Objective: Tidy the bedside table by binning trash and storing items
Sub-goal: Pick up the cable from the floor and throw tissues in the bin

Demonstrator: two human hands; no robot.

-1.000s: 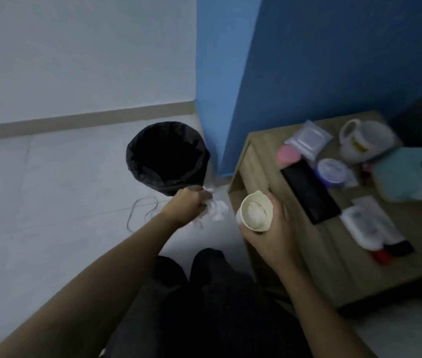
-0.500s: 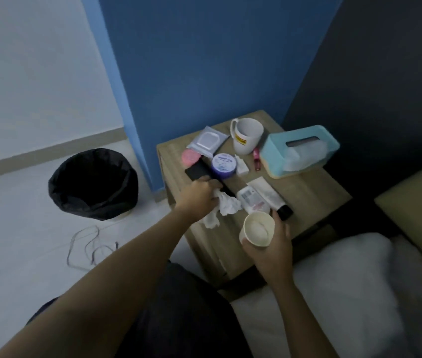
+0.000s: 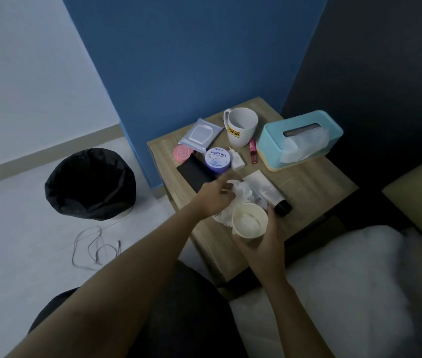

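I have one head-worn view, looking steeply down and forward, close over the bedside table (image 3: 308,182) and adjoining floor (image 3: 23,241).

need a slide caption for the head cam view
Left hand gathers crumpled tissue on the bedside table; right hand holds a paper cup.

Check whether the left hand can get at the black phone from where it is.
Probably yes. The left hand sits right beside the phone, whose top is uncovered, but its fingers are full of crumpled tissue, so it would need to drop that first.
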